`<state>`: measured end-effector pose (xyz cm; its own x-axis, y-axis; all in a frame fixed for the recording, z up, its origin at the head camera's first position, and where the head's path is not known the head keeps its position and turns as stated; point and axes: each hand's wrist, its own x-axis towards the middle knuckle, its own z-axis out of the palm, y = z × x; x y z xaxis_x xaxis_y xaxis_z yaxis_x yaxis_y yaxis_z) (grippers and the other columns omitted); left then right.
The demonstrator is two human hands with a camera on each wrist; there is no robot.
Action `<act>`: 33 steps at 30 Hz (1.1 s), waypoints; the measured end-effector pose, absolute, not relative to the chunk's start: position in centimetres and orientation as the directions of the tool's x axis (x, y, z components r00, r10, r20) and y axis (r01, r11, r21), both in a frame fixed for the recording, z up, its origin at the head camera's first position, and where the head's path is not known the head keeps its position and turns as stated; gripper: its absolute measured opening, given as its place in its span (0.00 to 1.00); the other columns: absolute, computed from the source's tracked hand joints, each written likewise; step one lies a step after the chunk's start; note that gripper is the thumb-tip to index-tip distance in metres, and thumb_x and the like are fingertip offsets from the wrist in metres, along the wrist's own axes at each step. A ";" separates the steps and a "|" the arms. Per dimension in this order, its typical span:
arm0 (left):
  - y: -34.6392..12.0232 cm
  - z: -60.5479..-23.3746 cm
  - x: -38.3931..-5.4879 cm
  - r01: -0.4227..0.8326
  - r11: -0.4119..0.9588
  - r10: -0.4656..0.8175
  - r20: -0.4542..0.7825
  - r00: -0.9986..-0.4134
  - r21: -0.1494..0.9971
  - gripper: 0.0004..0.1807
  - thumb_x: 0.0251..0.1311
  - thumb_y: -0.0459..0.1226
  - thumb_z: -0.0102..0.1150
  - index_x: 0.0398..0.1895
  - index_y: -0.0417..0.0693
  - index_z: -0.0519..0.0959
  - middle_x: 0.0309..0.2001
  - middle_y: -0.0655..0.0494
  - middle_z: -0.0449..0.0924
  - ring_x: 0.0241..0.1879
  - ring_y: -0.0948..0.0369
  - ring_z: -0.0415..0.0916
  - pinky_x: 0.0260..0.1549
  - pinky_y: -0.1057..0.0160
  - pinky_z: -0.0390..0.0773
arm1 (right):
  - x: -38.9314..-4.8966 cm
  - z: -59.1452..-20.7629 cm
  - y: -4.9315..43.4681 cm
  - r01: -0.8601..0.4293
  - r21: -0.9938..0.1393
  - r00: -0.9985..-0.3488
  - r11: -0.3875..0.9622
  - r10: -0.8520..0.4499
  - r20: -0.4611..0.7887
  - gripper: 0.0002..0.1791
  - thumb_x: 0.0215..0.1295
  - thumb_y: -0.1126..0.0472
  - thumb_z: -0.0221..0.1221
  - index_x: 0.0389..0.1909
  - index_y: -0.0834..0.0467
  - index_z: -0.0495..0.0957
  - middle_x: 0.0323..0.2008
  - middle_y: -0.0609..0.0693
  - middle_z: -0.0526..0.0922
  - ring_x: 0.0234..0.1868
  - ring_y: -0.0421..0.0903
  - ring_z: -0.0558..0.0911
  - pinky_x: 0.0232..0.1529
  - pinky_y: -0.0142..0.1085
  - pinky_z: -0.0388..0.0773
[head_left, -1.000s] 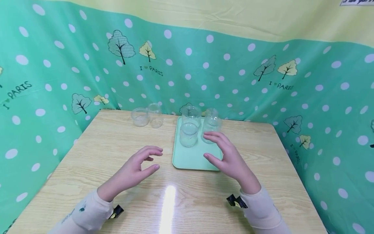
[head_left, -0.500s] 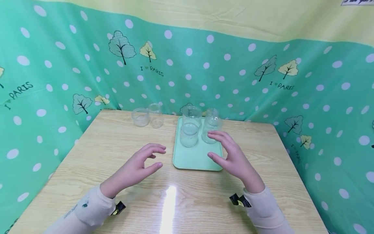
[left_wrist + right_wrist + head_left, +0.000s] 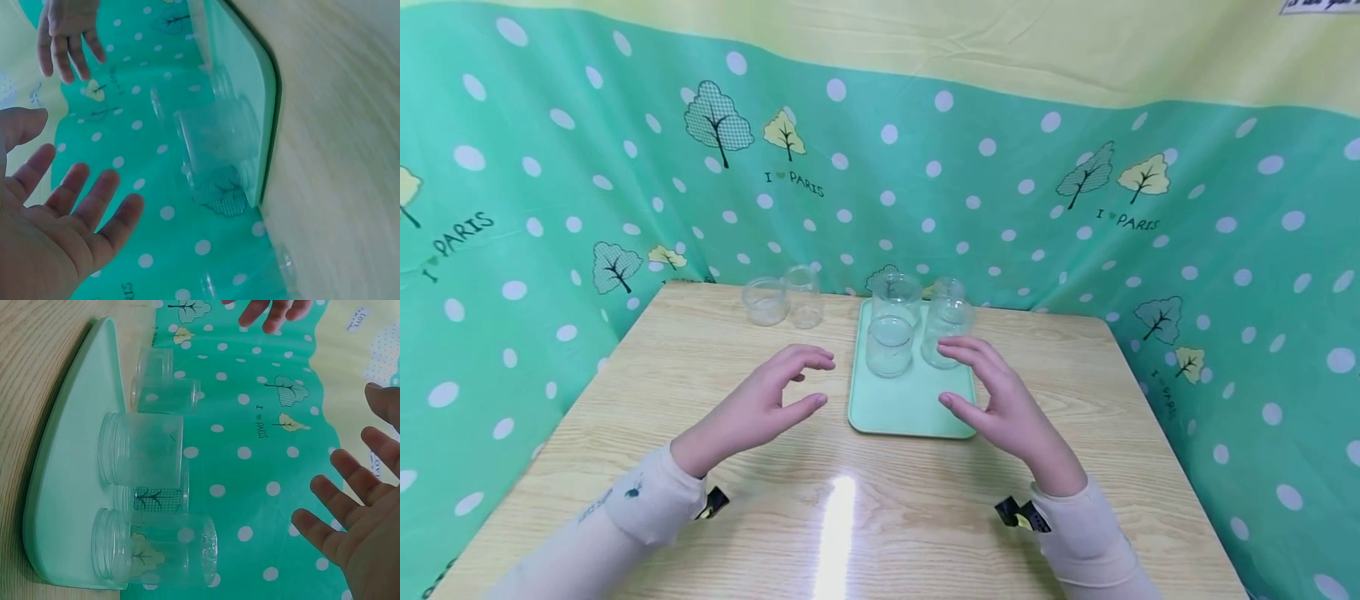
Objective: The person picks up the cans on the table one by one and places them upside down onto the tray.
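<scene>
On a light green tray stand several clear plastic jars, among them a front jar and a right jar. In the right wrist view the front jar has its threaded neck down on the tray. My left hand hovers left of the tray, fingers loosely bent, holding nothing. The right hand hangs over the tray's right edge, its fingertips overlapping the right jar in the head view. Both palms face inward, and the left wrist view shows the left hand with fingers spread.
Two more clear containers, a wide one and a narrower one, stand left of the tray near the back edge of the wooden table. A green dotted curtain hangs behind and along both sides.
My left hand has moved forward and to the right, toward the tray. The right hand has shifted slightly right. The jars and tray keep their places.
</scene>
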<state>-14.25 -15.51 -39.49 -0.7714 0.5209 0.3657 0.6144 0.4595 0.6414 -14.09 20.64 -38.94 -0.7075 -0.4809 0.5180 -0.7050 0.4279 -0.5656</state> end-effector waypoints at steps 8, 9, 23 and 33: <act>-16.2 -38.1 -17.9 0.579 0.549 0.501 0.317 -0.805 0.603 0.21 0.69 0.39 0.64 0.63 0.50 0.75 0.64 0.55 0.75 0.64 0.56 0.72 0.57 0.48 0.78 | -14.0 -38.9 20.9 -0.706 -0.564 -0.706 0.428 -0.485 0.516 0.35 0.64 0.66 0.69 0.71 0.54 0.70 0.71 0.50 0.70 0.73 0.51 0.68 0.74 0.32 0.64; -16.4 -37.8 -18.5 0.578 0.562 0.499 0.315 -0.807 0.592 0.21 0.70 0.39 0.64 0.64 0.50 0.75 0.64 0.54 0.75 0.64 0.55 0.72 0.59 0.47 0.77 | -14.0 -38.9 20.9 -0.702 -0.564 -0.710 0.434 -0.484 0.511 0.35 0.64 0.66 0.69 0.72 0.55 0.70 0.71 0.50 0.70 0.73 0.50 0.68 0.74 0.33 0.64; -17.7 -35.4 -24.8 0.545 0.745 0.477 0.263 -0.838 0.385 0.23 0.71 0.45 0.60 0.66 0.49 0.73 0.67 0.48 0.71 0.69 0.48 0.68 0.68 0.43 0.71 | -13.9 -38.5 21.6 -0.668 -0.529 -0.744 0.524 -0.456 0.488 0.35 0.66 0.62 0.69 0.72 0.53 0.69 0.71 0.50 0.69 0.73 0.51 0.68 0.72 0.48 0.69; -18.8 -35.4 -29.3 0.418 0.840 0.414 0.090 -0.906 0.347 0.28 0.71 0.45 0.59 0.70 0.47 0.71 0.70 0.43 0.66 0.69 0.44 0.66 0.69 0.40 0.69 | -13.9 -38.2 21.8 -0.663 -0.534 -0.749 0.525 -0.449 0.488 0.34 0.66 0.62 0.69 0.72 0.51 0.69 0.72 0.49 0.68 0.74 0.51 0.67 0.72 0.51 0.68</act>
<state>-29.29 -18.84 -35.41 -0.9058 0.4140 0.0905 0.4183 0.8396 0.3466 -13.91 21.85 -38.15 -0.7485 -0.4491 0.4878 -0.6629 0.5250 -0.5338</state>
